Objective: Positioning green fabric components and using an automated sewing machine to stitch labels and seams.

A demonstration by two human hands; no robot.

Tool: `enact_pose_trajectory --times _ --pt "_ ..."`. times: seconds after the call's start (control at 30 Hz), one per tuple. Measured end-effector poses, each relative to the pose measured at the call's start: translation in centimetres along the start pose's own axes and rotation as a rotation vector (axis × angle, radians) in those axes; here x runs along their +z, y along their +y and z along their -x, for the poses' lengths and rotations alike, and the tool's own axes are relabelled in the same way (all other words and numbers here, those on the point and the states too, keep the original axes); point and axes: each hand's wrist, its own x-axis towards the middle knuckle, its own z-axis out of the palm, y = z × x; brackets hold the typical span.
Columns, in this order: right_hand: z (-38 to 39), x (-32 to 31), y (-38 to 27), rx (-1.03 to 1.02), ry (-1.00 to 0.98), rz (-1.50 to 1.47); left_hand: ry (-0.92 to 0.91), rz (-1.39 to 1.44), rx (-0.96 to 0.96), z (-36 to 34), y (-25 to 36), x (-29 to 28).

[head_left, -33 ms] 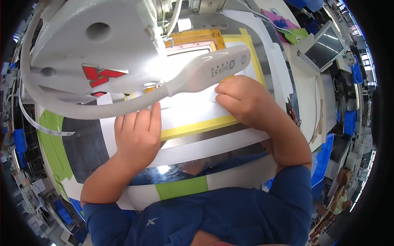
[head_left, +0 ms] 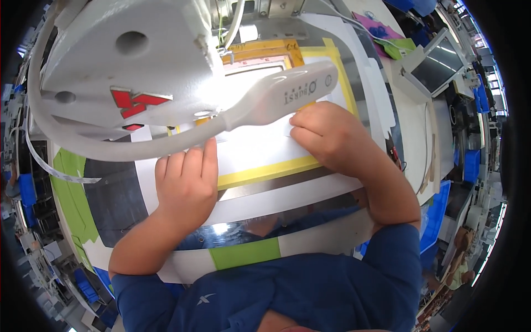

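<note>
My left hand [head_left: 185, 180] rests with fingers extended flat on a white sheet [head_left: 254, 149] bordered by yellow strips, its fingertips just below a grey cable. My right hand [head_left: 321, 133] is pinched on a small white piece at the right side of that sheet, beside the grey lamp head [head_left: 276, 91]. An orange frame [head_left: 243, 50] lies behind the lamp, partly hidden. The white machine head [head_left: 121, 61], with red emblems, hangs over the upper left, and bright light washes out the area beneath it.
A green mat [head_left: 72, 199] lies at left, a tilted screen [head_left: 434, 63] at upper right, pink and green pieces [head_left: 395, 47] behind it. Blue bins [head_left: 434, 216] stand at right. A metal plate [head_left: 108, 205] forms the work surface. Cluttered benches fill the far edges.
</note>
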Motion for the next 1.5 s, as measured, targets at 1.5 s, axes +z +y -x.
enact_pose_trajectory --times 1.5 --pt "0.2 -0.5 -2.4 0.341 -0.275 0.2 -0.54 0.604 0.062 -4.3 3.1 0.2"
